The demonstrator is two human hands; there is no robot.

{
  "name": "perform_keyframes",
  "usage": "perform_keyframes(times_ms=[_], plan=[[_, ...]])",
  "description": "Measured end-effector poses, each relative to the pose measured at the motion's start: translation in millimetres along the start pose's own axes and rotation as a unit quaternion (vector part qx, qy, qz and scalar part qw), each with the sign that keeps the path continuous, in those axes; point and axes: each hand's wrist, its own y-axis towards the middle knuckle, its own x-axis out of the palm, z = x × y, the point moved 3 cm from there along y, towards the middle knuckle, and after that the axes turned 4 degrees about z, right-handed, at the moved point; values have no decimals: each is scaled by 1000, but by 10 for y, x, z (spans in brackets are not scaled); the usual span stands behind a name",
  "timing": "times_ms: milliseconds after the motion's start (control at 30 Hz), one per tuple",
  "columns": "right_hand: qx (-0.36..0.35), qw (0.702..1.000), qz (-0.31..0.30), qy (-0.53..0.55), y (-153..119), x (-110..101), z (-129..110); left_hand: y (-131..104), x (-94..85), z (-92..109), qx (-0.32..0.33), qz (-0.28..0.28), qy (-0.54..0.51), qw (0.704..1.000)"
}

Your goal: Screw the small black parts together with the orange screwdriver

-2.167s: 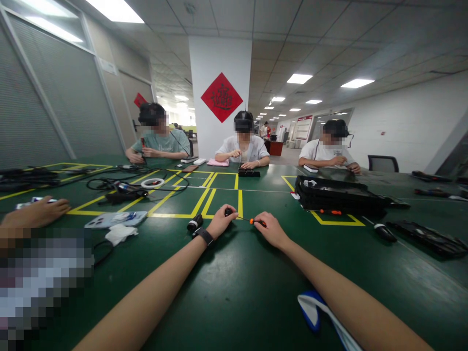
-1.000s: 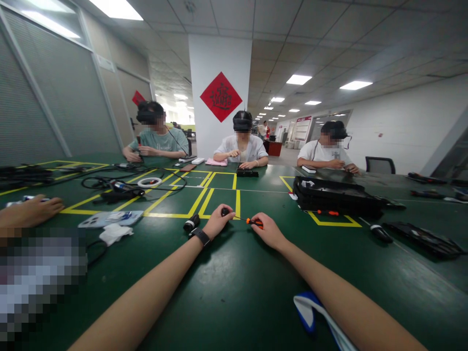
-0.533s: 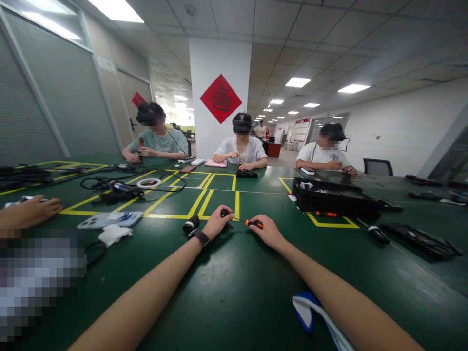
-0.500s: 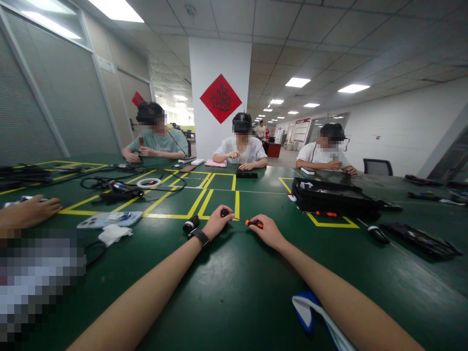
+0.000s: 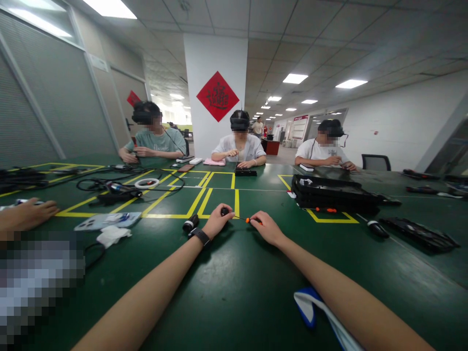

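Head view, screwdriver (image 5: 248,220) between hands (image 5: 215,224) (image 5: 268,229), gripped by right

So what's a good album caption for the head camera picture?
Over a green table, right hand grips an orange-and-black screwdriver, left hand a small black part.

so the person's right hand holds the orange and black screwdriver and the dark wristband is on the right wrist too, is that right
Not quite: the head view shows the dark wristband on the left, not the right. The right hand does hold the orange and black screwdriver.
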Motion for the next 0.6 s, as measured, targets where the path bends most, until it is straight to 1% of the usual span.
perform_keyframes(times_ms=[67, 200, 600], plan=[[-12, 1000, -6, -3, 8, -2, 4, -3, 1, 7, -3, -2, -2, 1000], [-21, 1000, 3, 13, 4, -28, 3, -8, -4, 16, -16, 4, -2, 1000], [17, 999, 16, 42, -2, -30, 21, 5, -7, 17, 7, -2, 6, 1000]])
